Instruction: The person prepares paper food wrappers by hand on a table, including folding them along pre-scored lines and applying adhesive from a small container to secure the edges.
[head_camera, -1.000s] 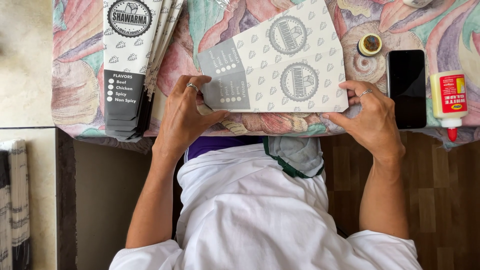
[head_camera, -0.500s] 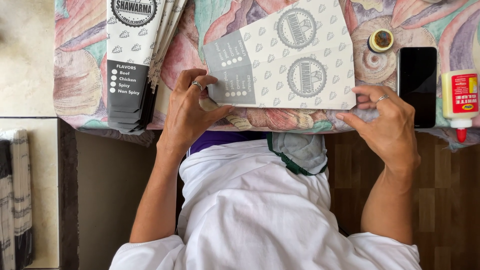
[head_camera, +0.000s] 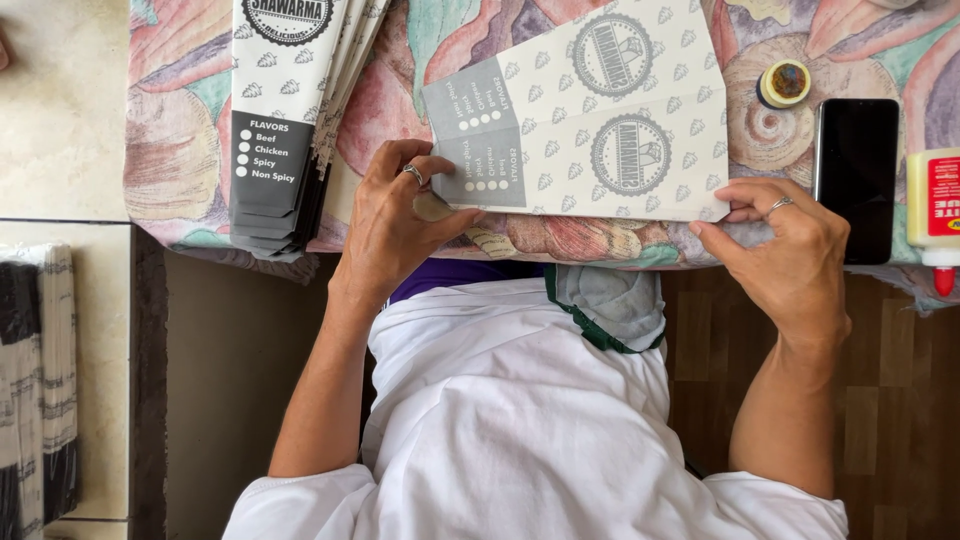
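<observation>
While both hands' fingers pinch it, flat printed paper sheet (head_camera: 600, 120), patterned tablecloth (head_camera: 400, 120)

Paper bag (head_camera: 600, 120) on table's cloth (head_camera: 180, 190), stack of bags (head_camera: 285, 110) left — tape roll (head_camera: 784, 83), phone (head_camera: 856, 175), glue bottle (head_camera: 935, 215) right

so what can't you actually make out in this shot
Head view only:
- printed paper sheet: top cut off by the frame edge.
- glue bottle: right part cut off by the frame.
- left hand covers the sheet's lower corner.
- stack of printed sleeves: count unreadable, tops cut off.
</observation>
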